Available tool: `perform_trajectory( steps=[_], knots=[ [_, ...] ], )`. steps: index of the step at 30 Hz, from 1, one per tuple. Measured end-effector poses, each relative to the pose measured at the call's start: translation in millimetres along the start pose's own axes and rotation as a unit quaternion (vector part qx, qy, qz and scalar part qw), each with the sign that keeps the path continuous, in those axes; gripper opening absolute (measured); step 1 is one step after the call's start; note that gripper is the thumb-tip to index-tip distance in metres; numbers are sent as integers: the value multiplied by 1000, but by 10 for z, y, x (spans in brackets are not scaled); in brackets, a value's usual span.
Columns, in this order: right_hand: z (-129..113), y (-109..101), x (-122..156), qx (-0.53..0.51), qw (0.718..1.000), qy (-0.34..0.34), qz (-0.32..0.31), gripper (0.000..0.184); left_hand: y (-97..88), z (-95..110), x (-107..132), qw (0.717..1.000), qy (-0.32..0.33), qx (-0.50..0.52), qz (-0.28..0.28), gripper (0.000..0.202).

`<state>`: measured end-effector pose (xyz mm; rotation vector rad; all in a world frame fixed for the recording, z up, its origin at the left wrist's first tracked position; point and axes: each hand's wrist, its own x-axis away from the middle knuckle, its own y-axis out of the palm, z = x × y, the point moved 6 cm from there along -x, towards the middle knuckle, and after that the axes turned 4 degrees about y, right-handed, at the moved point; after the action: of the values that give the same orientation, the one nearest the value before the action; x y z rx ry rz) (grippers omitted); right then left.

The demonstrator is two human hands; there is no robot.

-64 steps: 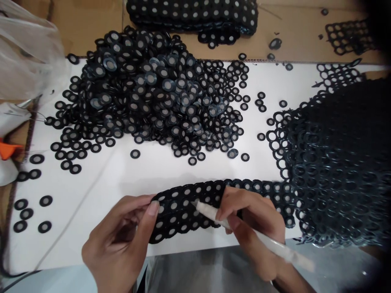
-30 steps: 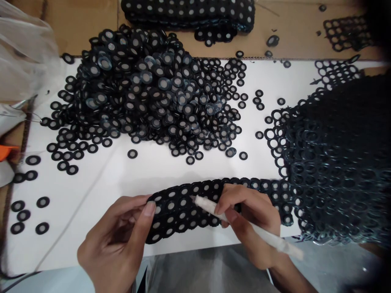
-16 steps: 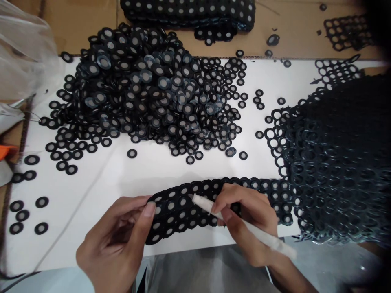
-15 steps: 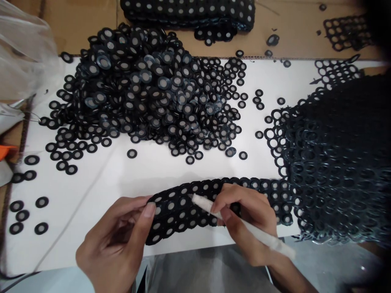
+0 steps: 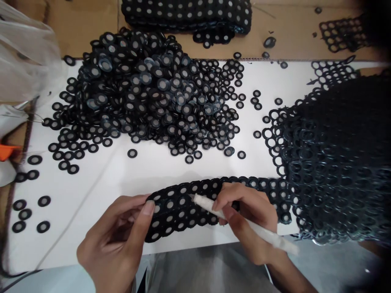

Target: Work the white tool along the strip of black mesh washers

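Note:
A black strip (image 5: 181,213) with rows of round grey-white centres lies across the front of the white board, its left end raised slightly. My left hand (image 5: 117,232) pinches that left end between thumb and fingers. In my right hand (image 5: 247,219) is a white pen-like tool (image 5: 262,232), gripped like a pencil. Its thin dark tip meets the strip, or hovers just over it, near the upper middle rows; which of these I cannot tell. Fingers of the right hand also rest over the strip. At its right end the strip runs up to a pile of black ring netting (image 5: 330,175).
Behind the hands is a large heap of loose black rings with grey centres (image 5: 152,93), several scattered around it. A thick stack of dotted strips (image 5: 186,16) lies on the cardboard (image 5: 88,28). A clear plastic bag (image 5: 27,57) and an orange item (image 5: 9,152) are at left.
The view has shifted very slightly. Both hands keep their hold, and the tool's tip stays at nearly the same spot on the strip.

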<state>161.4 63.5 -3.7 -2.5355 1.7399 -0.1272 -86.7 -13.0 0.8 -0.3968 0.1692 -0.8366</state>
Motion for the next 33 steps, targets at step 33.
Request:
perform_trajectory(
  steps=[33],
  knots=[
    [-35,62,-55,45,998,-29,-15,31,22,-21,-6,999,25,21,-28,7]
  ],
)
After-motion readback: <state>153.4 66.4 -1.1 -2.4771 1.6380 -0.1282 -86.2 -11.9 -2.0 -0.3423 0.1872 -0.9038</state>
